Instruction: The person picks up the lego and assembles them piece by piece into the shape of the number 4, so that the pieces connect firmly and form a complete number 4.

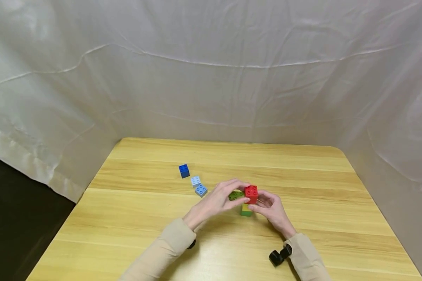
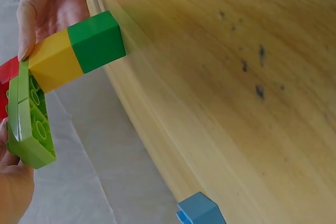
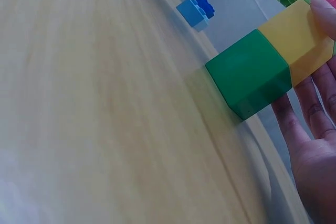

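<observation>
Red brick (image 1: 251,194), one, atop one stack (image 2: 60,60); both hands (image 1: 212,201) clamped on stack; three loose blue bricks (image 1: 201,191).

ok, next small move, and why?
Probably press the red cubic plastic block down with the left hand, right hand bracing the yellow cubic plastic block: both are in place, and the long lime plastic block under the red overhangs leftward, so could tilt.

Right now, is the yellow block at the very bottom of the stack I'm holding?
No, the dark green block sits beneath the yellow block, as the left wrist view shows.
</observation>
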`<state>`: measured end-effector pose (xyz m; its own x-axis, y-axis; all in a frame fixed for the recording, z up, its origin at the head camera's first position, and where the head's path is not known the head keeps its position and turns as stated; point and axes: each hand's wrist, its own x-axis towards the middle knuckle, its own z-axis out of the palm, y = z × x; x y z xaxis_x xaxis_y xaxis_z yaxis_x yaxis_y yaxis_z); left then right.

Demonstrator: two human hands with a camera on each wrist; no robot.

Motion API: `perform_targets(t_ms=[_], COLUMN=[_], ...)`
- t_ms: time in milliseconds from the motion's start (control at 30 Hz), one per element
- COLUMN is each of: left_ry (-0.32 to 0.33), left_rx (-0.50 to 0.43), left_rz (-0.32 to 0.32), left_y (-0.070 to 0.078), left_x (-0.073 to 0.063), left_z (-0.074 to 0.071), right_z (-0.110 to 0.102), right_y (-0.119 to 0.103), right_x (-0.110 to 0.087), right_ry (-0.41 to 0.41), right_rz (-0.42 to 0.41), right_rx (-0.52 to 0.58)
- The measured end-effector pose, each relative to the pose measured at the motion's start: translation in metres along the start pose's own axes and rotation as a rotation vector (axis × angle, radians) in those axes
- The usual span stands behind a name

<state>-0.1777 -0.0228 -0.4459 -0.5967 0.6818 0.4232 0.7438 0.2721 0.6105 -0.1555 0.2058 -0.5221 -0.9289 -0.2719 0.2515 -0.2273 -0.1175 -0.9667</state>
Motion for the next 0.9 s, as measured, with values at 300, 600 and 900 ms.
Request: perform_targets(t_ms=[300, 600, 900], left_ry=[-0.018, -0.014, -0.033], left_rx=[-0.002, -0.005, 0.005], left_rz=[0.013, -0.001, -0.03], left_y=[0.0, 0.0004, 0.0032], left_x=[0.0009, 0.0, 0.0019], left_z=[-0.0014, -0.0009, -0.0026], right_z=[0.0004, 0.0, -0.0011], right_y=[-0.0023, -0.0007, 0.0], right_x=[0.0003, 0.0004, 0.0], right_ry=[-0.001, 0.0, -0.015], right_rz=[0.009, 0.012, -0.015], right_rx=[-0.011, -0.015, 0.013])
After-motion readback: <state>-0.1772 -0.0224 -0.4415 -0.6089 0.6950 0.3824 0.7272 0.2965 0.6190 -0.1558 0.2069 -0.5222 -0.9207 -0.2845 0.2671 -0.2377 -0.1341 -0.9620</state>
